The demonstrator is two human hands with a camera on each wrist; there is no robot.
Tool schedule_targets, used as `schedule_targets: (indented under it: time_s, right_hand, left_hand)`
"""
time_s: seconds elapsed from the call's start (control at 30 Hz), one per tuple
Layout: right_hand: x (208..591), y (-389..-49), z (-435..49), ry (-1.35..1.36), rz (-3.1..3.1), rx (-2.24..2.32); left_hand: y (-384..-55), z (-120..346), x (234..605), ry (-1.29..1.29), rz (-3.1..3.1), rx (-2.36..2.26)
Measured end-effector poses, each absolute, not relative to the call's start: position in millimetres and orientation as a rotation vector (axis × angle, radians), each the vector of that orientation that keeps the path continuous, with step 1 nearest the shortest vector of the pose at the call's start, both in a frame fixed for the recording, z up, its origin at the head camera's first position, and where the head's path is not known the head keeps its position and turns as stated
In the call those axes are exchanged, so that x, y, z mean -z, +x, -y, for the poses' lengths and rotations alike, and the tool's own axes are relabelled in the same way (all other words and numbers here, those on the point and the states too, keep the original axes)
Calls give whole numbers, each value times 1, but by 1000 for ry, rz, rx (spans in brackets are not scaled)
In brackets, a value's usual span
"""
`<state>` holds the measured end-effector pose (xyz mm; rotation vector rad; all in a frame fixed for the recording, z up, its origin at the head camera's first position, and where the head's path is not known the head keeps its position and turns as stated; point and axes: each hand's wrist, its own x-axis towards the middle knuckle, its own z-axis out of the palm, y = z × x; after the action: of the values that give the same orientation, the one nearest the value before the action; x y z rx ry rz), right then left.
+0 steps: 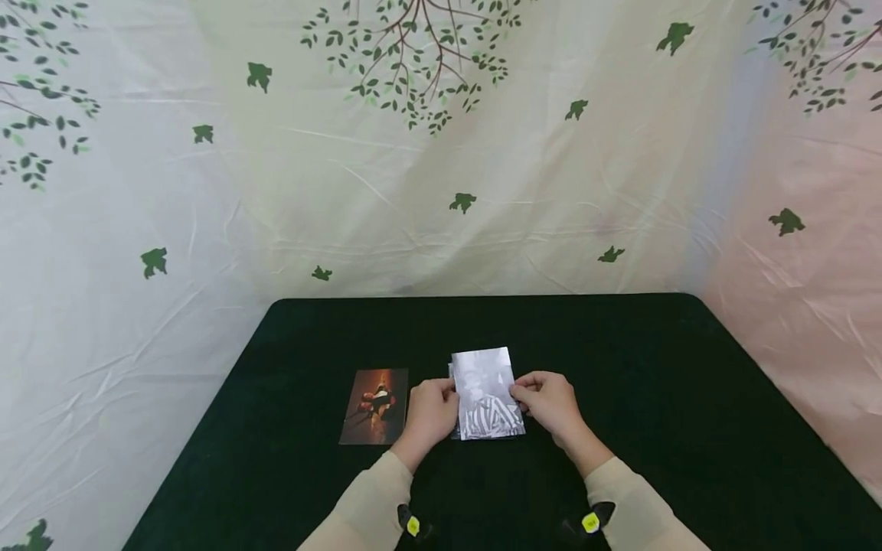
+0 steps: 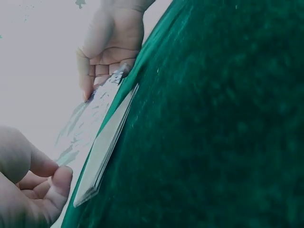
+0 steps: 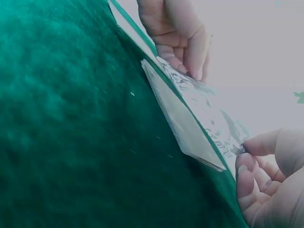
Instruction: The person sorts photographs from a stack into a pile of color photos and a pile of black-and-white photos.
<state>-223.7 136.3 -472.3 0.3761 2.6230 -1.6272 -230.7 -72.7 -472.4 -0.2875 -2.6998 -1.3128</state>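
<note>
At foil packet (image 1: pixel 482 379) edges, hands (image 1: pixel 431 409) (image 1: pixel 553 403) mid-pinch

Brown-orange rectangular card (image 1: pixel 374 406): print too small to tell. Pale layered stack (image 2: pixel 107 148) mostly hidden beneath silver foil pouch (image 1: pixel 488 390), head view.

Left of the packet (image 1: pixel 488 375), which seems above a stack (image 2: pixel 103 147), lies a print (image 1: pixel 374 405).

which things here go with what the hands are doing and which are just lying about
Job in hand:
silver pouch, pinched by the left hand and right hand
pale stack beneath it, probably

Seemingly lying about:
picture card, not held, though possibly related
leaf-print backdrop, only scenery
</note>
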Motion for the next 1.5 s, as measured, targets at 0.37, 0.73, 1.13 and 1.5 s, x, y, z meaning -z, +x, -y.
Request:
schedule_targets:
  time_s: [0.37, 0.73, 1.13, 1.5]
  right_hand:
    - [455, -208, -201, 436, -2675, 1588]
    - [462, -185, -263, 566, -2784, 1498]
    - [480, -186, -280, 481, -2924, 1273]
    - [487, -191, -282, 473, -2881, 1248]
  left_hand:
    - [-223, 9, 466, -100, 2469, 1799]
    - [-212, -67, 473, -35, 2391, 1928]
    - [-219, -87, 488, -98, 2518, 1680]
    - [-221, -89, 491, -157, 2610, 1488]
